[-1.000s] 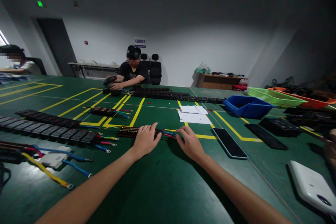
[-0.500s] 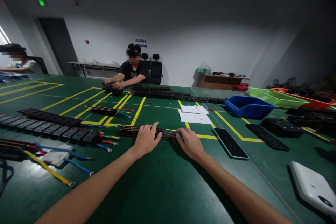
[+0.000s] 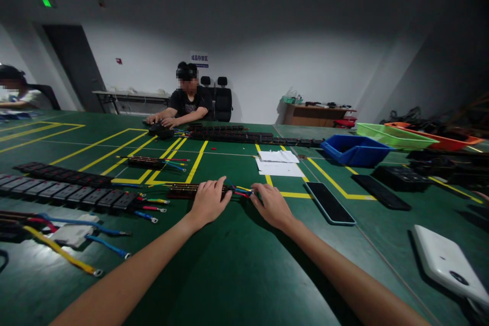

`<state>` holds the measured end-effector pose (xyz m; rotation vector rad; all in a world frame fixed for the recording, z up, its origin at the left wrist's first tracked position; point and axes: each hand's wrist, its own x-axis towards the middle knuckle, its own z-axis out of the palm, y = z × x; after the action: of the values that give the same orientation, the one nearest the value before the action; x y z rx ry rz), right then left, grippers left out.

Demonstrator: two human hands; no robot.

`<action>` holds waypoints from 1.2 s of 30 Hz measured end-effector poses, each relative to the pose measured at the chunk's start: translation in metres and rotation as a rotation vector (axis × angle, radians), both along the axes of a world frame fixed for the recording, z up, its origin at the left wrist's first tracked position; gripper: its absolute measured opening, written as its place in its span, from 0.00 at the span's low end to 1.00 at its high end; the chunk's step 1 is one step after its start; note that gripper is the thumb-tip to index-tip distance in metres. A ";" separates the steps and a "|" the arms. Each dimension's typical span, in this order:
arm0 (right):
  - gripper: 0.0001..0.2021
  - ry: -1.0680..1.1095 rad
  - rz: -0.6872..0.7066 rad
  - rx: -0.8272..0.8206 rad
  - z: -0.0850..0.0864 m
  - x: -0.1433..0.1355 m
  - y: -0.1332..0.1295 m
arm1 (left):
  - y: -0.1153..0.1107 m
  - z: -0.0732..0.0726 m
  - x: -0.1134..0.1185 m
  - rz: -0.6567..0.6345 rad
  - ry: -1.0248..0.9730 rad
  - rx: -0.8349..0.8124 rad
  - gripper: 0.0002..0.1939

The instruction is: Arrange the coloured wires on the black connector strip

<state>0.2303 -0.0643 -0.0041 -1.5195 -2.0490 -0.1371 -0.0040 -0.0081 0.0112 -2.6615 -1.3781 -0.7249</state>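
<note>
A black socket strip (image 3: 181,191), its thin copper-coloured bars facing up, lies on the green table in front of me. My left hand (image 3: 208,199) rests over its right part and grips it, with the thumb along the near side. Red, yellow and blue wires (image 3: 240,191) come out of its right end. At the tips of those wires, the fingers of my right hand (image 3: 269,204) are pinched together, partly hiding the ends. A similar short strip (image 3: 147,162) with loose wires lies farther off to the left.
Rows of black socket strips (image 3: 72,191) and wires with ring lugs lie at left. Right of my hands are a phone (image 3: 330,204), a white device (image 3: 446,260) and a blue bin (image 3: 353,152). Paper sheets (image 3: 278,164) lie beyond. A co-worker (image 3: 189,99) sits across the table.
The view has shifted slightly, so the surroundings sit a little farther left. Yellow wire now shows more clearly beside the red one at my right fingertips. Both hands keep nearly the same place.
</note>
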 end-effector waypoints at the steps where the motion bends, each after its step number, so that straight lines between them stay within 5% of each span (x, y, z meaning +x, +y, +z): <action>1: 0.12 -0.002 0.002 -0.025 -0.001 0.000 0.001 | 0.000 0.000 0.000 0.003 0.001 0.002 0.29; 10: 0.13 0.017 0.039 0.118 -0.001 0.003 -0.001 | 0.000 0.001 0.001 0.007 0.018 0.016 0.28; 27: 0.11 0.105 -0.010 0.126 -0.004 0.003 0.001 | 0.002 -0.002 -0.002 -0.006 -0.005 -0.004 0.30; 36: 0.12 -0.008 0.093 0.141 0.002 0.001 -0.005 | 0.002 -0.003 -0.001 0.009 0.011 0.033 0.28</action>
<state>0.2315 -0.0691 -0.0023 -1.3379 -2.0659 -0.2462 -0.0050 -0.0060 0.0085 -2.6290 -1.3623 -0.7249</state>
